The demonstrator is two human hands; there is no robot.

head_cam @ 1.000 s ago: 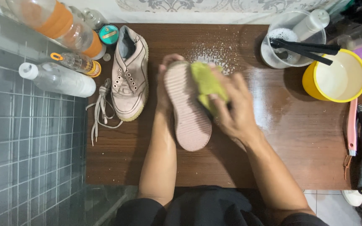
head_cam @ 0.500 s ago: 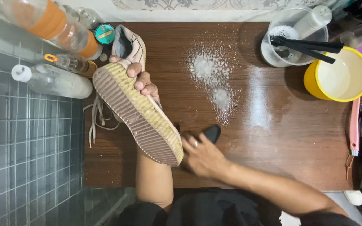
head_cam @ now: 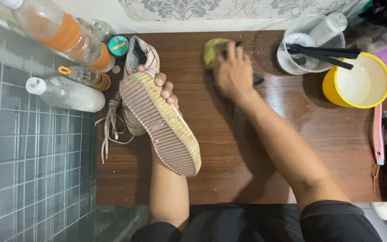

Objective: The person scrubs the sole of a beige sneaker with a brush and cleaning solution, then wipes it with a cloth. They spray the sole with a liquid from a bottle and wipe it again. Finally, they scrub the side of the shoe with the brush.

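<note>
Gripping a shoe around its upper, the left hand is curled shut on it, the fingers wrapping over the edge of the sole while the thumb side stays hidden behind. The shoe is lifted off the worktop and turned sole-up toward the camera: its ribbed, pinkish tread with a yellowed rim faces upward. Its long axis runs on a slant, one end high beside the second shoe and the other end low toward the person's body, above the left forearm. Which end is heel and which is toe I cannot tell for sure.

The right hand reaches across to the far side of the shoe, pressed palm-down on a yellow-green cloth that lies on the worktop; the fingers are loosely spread over it rather than clenched, and a dark object pokes out from under the hand on the side away from the shoe.

The second shoe lies on the worktop just behind the held one, opening upward, its loose laces trailing over the worktop's edge. Beyond the cloth from the shoe stand a clear cup holding black tools and a yellow bowl.
</note>
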